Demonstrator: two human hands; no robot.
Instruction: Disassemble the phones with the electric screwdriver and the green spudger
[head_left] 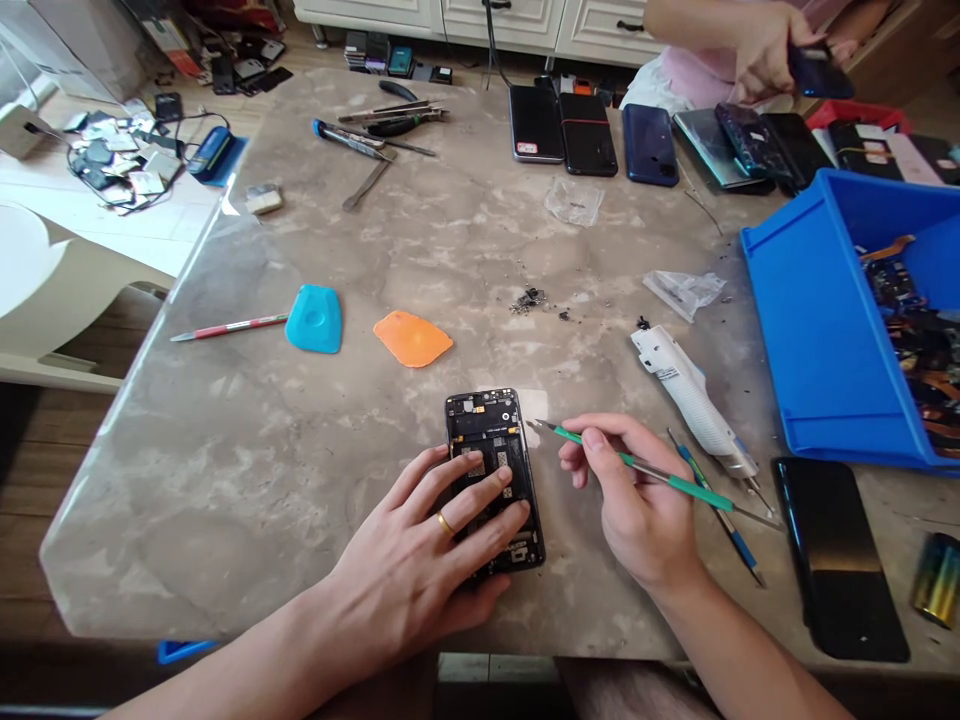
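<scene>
An opened black smartphone frame (487,425), its inner metal plates and small parts bare, lies on the table in front of me. My left hand (442,520) rests flat on it, fingers spread, a gold ring on one finger. Just right of the phone, my right hand (637,490) pinches a green-handled pry tool (675,482). The tool's thin metal tip points left and is close to the phone's upper right edge, apart from it. An orange plastic pick (414,338) and a blue pick (313,320) lie beyond to the left.
A white electric screwdriver (694,400), a second pry tool (724,510) and a black phone (840,560) lie at right. Behind them stands a blue bin (795,300) of parts. Loose screws (529,300) sit mid-table. Across the table, another person's hand (772,50) holds a phone.
</scene>
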